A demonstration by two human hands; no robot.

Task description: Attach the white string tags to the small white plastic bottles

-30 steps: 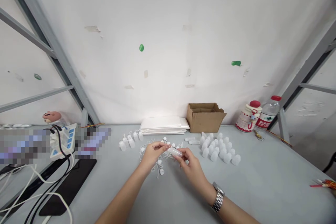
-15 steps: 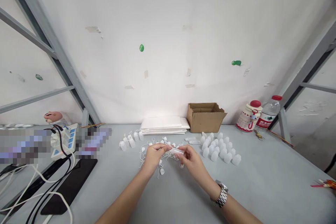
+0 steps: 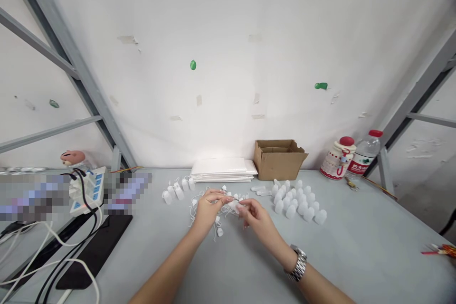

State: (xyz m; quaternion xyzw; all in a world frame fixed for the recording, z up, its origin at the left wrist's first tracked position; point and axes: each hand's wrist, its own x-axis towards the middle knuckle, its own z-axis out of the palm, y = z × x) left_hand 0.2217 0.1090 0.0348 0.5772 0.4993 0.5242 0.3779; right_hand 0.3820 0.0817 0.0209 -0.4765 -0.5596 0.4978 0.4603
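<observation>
In the middle of the desk my left hand (image 3: 211, 206) is closed in a pinch, thumb against fingers, at the left end of a small whitish translucent tube (image 3: 234, 204). From the other side, the thumb and fingers of my right hand (image 3: 254, 216) pinch its right end. Fingers cover much of the tube, and its exact kind is unclear. Below and around the hands lies a loose heap of small white caps (image 3: 220, 232) with white cords (image 3: 192, 211). Several white capped bottles with cord loops (image 3: 178, 194) stand to the left. On the right stand rows of frosted white pieces (image 3: 302, 207).
Flat white packets (image 3: 223, 171) and a cardboard box (image 3: 280, 164) stand against the wall. A decorated flask (image 3: 337, 161) and a water bottle (image 3: 366, 152) are at the back right. A power strip (image 3: 94, 187), cables (image 3: 93, 228) and a black slab (image 3: 98, 251) occupy the left.
My right hand has shifted slightly left and its fingers have closed in, so less of the tube shows between the hands. My left hand has barely moved.
</observation>
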